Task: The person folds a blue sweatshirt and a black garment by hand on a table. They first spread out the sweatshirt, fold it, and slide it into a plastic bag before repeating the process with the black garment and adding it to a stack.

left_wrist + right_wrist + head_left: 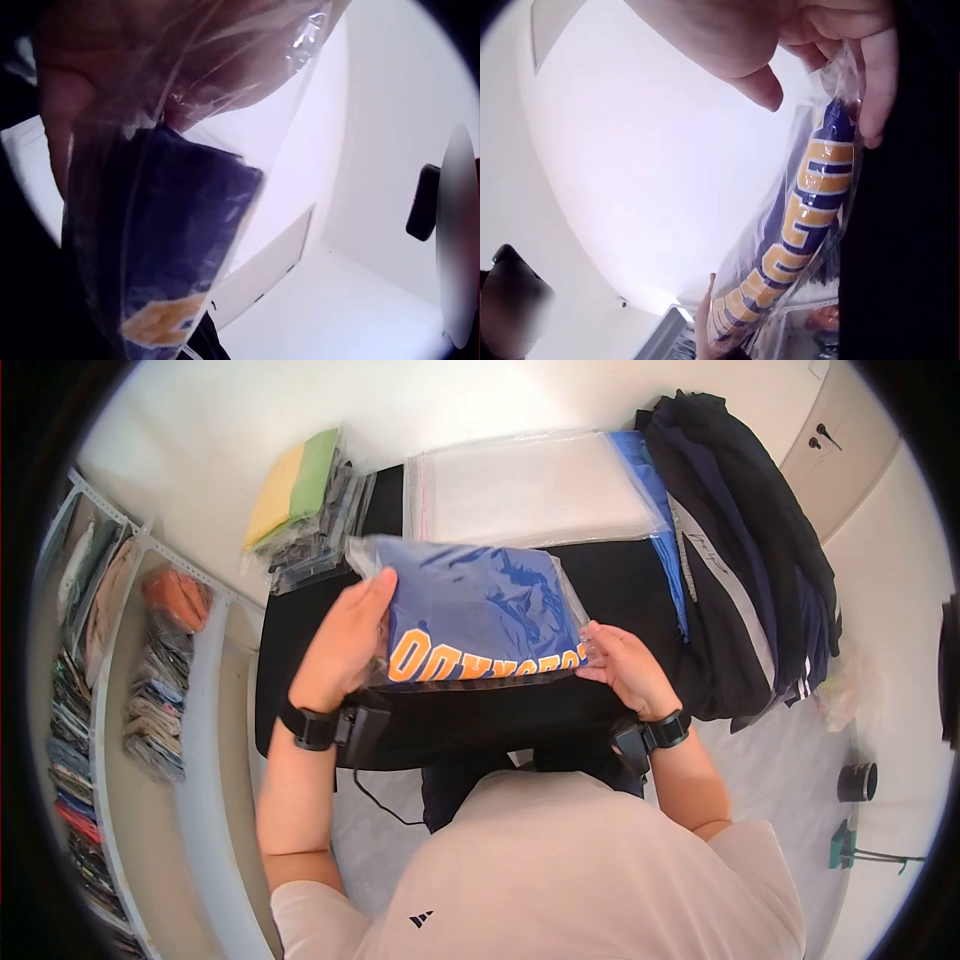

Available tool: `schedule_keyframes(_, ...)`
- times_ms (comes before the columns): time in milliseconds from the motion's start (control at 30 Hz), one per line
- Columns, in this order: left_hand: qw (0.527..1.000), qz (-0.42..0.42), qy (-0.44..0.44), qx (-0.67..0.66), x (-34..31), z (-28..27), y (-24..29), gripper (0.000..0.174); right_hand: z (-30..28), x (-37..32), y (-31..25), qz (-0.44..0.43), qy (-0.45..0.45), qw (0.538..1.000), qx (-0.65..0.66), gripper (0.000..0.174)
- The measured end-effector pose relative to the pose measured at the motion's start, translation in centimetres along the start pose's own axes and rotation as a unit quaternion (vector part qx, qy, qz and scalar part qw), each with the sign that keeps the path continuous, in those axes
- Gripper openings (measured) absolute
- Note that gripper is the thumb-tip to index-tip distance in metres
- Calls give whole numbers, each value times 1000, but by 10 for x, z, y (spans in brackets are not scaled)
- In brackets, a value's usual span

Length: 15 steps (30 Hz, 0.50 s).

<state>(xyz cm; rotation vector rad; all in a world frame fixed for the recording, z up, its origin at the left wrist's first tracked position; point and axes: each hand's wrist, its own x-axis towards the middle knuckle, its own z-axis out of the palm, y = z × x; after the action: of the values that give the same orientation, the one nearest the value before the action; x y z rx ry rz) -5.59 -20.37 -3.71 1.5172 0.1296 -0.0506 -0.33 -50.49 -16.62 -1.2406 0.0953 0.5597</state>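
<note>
A folded blue garment with yellow-orange lettering (470,595) lies inside a clear plastic bag (572,595), held up over the black table. On the bag's left side, my left hand (345,630) grips it with the thumb on top and the fingers hidden beneath. My right hand (630,665) pinches the plastic at the near right corner, by the end of the lettering. Loose clear film crosses the left hand (112,82) in the left wrist view. In the right wrist view, the right hand (832,37) holds gathered plastic at the end of the lettered fold.
Behind the garment, a stack of clear plastic bags (530,490) lies on the black table (300,660). Bagged yellow and green clothes (295,495) are piled at the back left. Dark clothes (745,560) heap on the right. Shelves of bagged clothing (155,700) stand at left.
</note>
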Motion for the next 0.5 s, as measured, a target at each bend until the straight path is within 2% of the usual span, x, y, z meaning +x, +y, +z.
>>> schedule_keyframes(100,993,17,-41,109,9,5,40,42,14,-2,7,1,-67,993,93,29)
schedule_keyframes(133,976,35,-61,207,17,2,52,42,17,-1,9,-2,-66,993,98,29)
schedule_keyframes(200,887,128,-44,442,12,16,81,44,22,1,12,9,-123,974,188,30)
schedule_keyframes(233,885,130,-47,446,12,21,92,44,27,-4,6,11,-141,970,197,34)
schedule_keyframes(300,803,166,-21,572,13,29,110,46,22,4,13,17,-167,963,210,36)
schedule_keyframes(333,800,168,-23,575,10,35,122,46,21,6,13,26,-195,956,219,38)
schedule_keyframes(400,826,46,-36,560,8,46,143,41,29,1,4,18,-165,961,219,40)
schedule_keyframes(433,843,71,-92,524,11,40,147,43,32,-1,-1,14,-134,967,215,42)
schedule_keyframes(500,846,67,-104,519,20,35,149,43,27,11,2,-10,-159,957,243,44)
